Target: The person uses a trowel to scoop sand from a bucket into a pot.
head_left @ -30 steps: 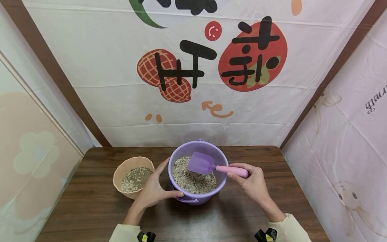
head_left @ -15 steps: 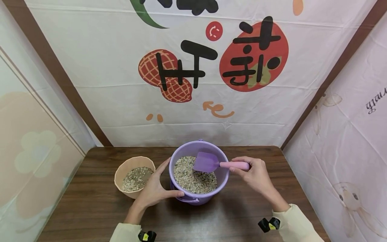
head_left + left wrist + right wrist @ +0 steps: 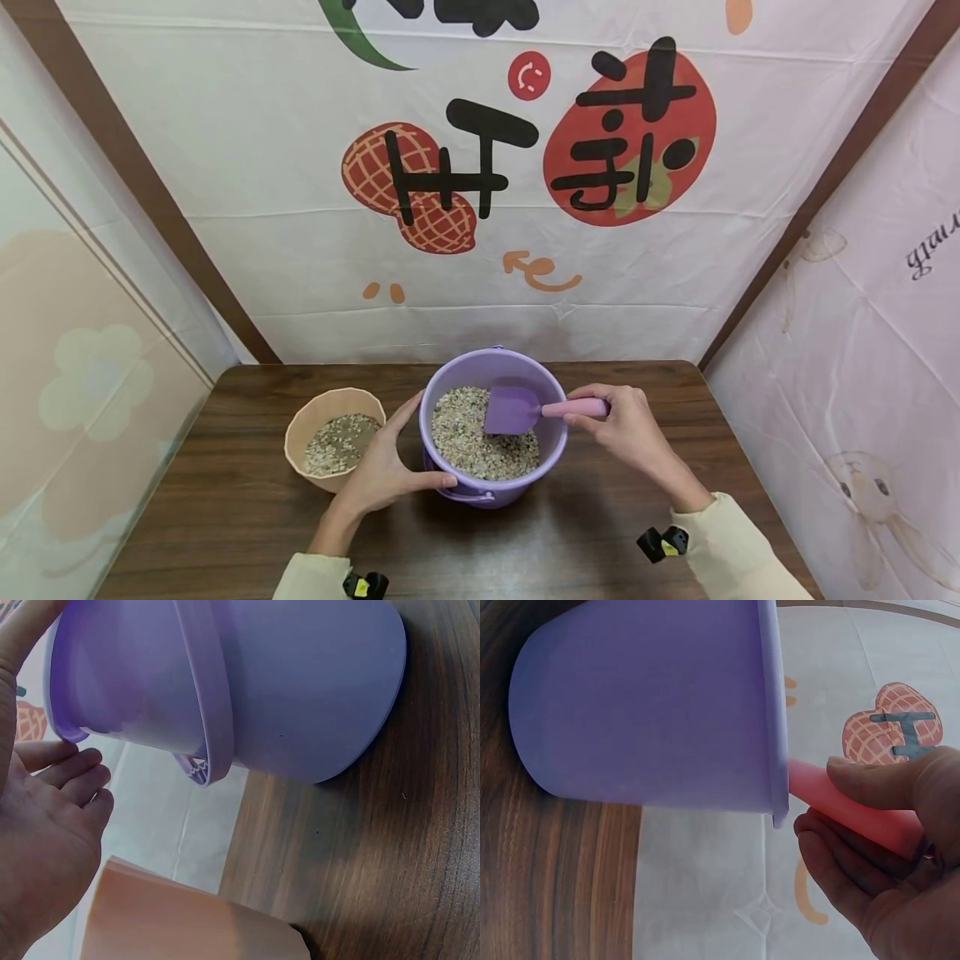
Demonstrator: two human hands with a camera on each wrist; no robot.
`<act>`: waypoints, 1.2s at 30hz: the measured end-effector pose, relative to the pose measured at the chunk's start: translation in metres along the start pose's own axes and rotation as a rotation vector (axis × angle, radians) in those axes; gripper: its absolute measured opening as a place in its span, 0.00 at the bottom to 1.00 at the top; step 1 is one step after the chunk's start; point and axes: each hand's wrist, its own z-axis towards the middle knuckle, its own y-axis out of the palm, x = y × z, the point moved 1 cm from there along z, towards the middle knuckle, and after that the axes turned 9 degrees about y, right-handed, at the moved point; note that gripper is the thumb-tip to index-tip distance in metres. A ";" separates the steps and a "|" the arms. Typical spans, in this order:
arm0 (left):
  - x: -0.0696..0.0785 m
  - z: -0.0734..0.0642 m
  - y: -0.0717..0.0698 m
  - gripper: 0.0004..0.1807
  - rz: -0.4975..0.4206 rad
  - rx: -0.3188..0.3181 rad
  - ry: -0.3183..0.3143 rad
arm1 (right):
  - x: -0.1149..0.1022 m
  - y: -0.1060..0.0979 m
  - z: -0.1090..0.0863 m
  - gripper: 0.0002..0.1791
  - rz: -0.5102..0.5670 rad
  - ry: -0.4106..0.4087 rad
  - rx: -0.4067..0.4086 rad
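Observation:
My right hand (image 3: 633, 429) grips the pink handle of a small toy shovel (image 3: 573, 408) at the right rim of a purple bucket (image 3: 555, 446). The shovel's translucent purple blade lies inside, over a bed of coarse, speckled gravel-like grains (image 3: 476, 442). In the right wrist view, the thumb lies along the handle (image 3: 847, 806) with fingers beneath it, and the bucket wall hides the blade. My left hand (image 3: 382, 471) spreads along the bucket's left side, thumb on the front rim and forefinger reaching toward the back. In the left wrist view its fingers (image 3: 86, 776) are loosely bent near the rim.
A peach faceted bowl (image 3: 303, 417) with similar grains stands left of the bucket, partly behind the left hand. The bucket's carrying handle (image 3: 210, 690) hangs down its side. A printed cloth (image 3: 300, 275) rises behind the brown wooden table (image 3: 225, 517).
The right hand and shovel first moved slightly right; the blade has since tilted and lowered toward the grains at the bucket's right side. The left hand, bucket and bowl stay in place.

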 end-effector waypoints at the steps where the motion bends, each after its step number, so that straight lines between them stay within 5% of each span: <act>1: 0.000 0.000 0.000 0.69 0.000 0.000 0.000 | 0.000 0.001 0.000 0.13 -0.002 -0.007 -0.006; 18: -0.001 -0.001 0.000 0.69 0.005 0.001 -0.001 | -0.011 0.011 0.003 0.13 -0.076 -0.096 -0.022; 36: 0.000 0.000 -0.001 0.69 0.010 -0.002 -0.003 | -0.018 0.019 0.008 0.10 0.025 -0.080 -0.150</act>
